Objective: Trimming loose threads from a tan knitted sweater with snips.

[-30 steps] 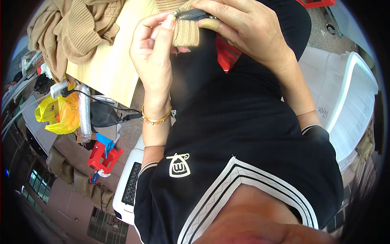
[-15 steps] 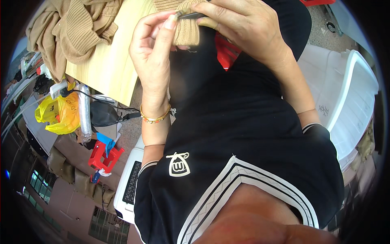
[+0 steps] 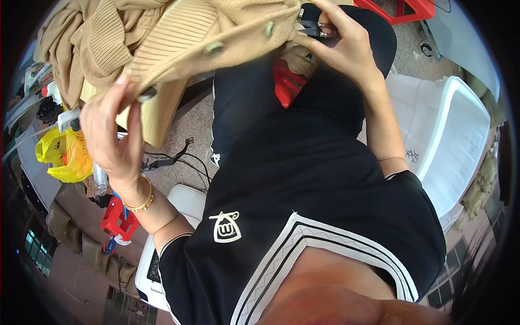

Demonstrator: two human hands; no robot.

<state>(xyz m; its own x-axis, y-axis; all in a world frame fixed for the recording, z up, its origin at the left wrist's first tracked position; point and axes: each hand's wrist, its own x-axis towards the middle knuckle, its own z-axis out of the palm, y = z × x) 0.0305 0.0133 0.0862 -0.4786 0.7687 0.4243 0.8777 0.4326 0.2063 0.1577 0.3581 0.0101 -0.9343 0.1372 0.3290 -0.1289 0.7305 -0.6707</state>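
Note:
A beige knit cardigan (image 3: 233,32) stretches between my hands at the top of the view, with several buttons along its edge and a ribbed band toward the left. My left hand (image 3: 111,135) is closed on the band's corner, beside a dark button (image 3: 147,95). At the other end of this edge is my right hand (image 3: 346,49), its fingers curled around small dark thread snips (image 3: 310,30). Whether that hand also grips the knit is hard to make out. Below it, a red and beige item (image 3: 287,81) lies on my lap.
More beige knitwear (image 3: 81,59) is heaped on a pale wooden board (image 3: 157,116) at the left. A yellow plastic bag (image 3: 65,157), a red stool (image 3: 116,219) and black cables (image 3: 181,157) are lower left. A white plastic bin (image 3: 460,141) stands at my right.
My left hand has moved left and down, drawing the cardigan's edge out long. My right hand has shifted right and slightly down with the snips, so the hands are now far apart.

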